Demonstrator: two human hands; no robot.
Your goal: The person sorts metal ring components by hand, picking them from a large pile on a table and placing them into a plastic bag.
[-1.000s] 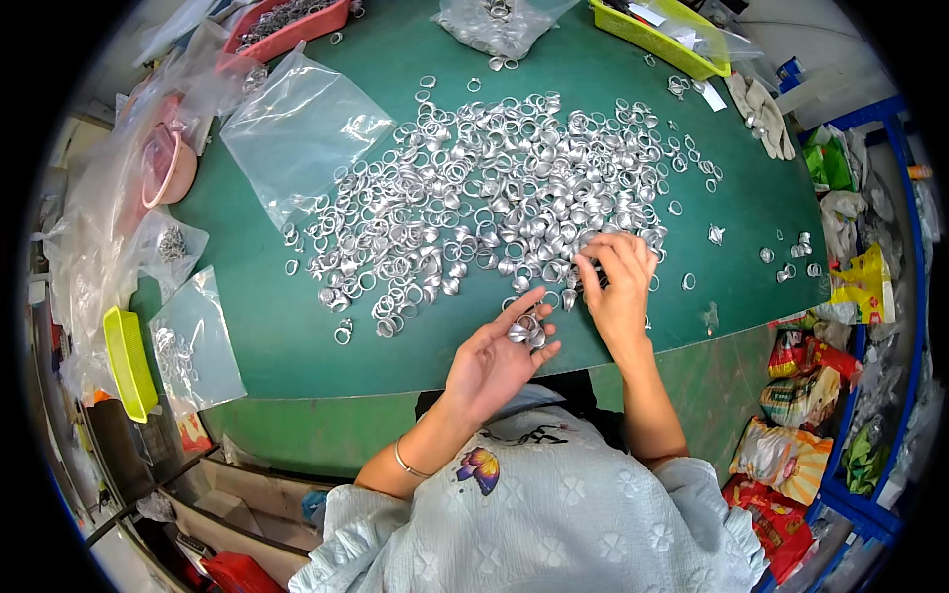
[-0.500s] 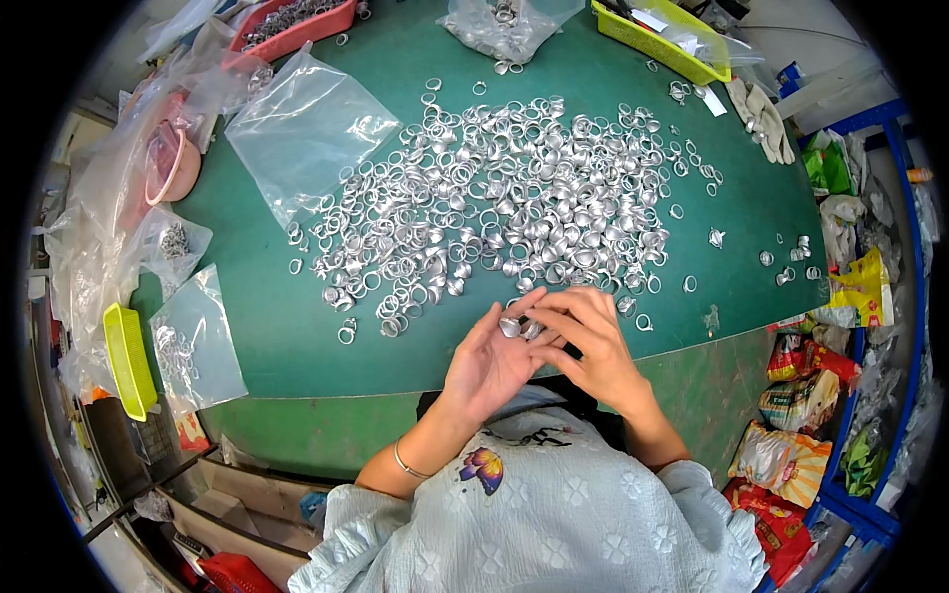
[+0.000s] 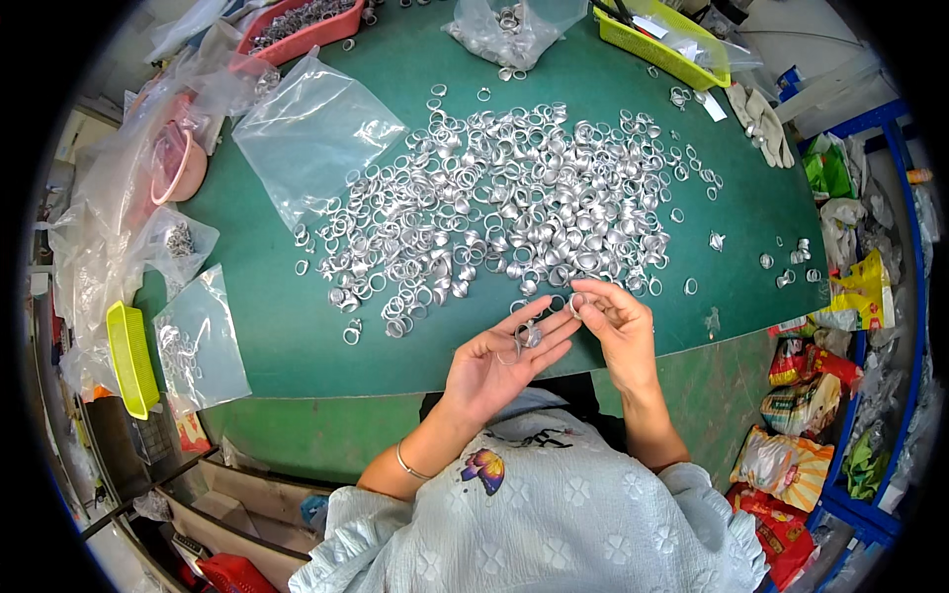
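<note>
My left hand (image 3: 486, 374) is palm up over the table's near edge, fingers stretched toward the right. A few silver metal rings (image 3: 528, 336) rest on its palm and fingers. Just right of it, my right hand (image 3: 627, 342) pinches one silver ring (image 3: 578, 303) between thumb and fingertips, close to the left fingertips. Beyond both hands spreads a wide heap of similar silver rings (image 3: 583, 188), some with broad domed tops and others showing as open hoops.
The rings lie on a green table (image 3: 287, 346). A flat clear bag (image 3: 306, 128) is left of the heap, and a filled clear bag (image 3: 499, 40) stands behind it. Around the edges are a red tray (image 3: 331, 30), yellow baskets (image 3: 662, 49), (image 3: 129, 361) and a white glove (image 3: 756, 124).
My right hand has drawn back from the left palm and turned, now with a ring pinched in its fingers. The left fingers have spread, showing the rings on the palm.
</note>
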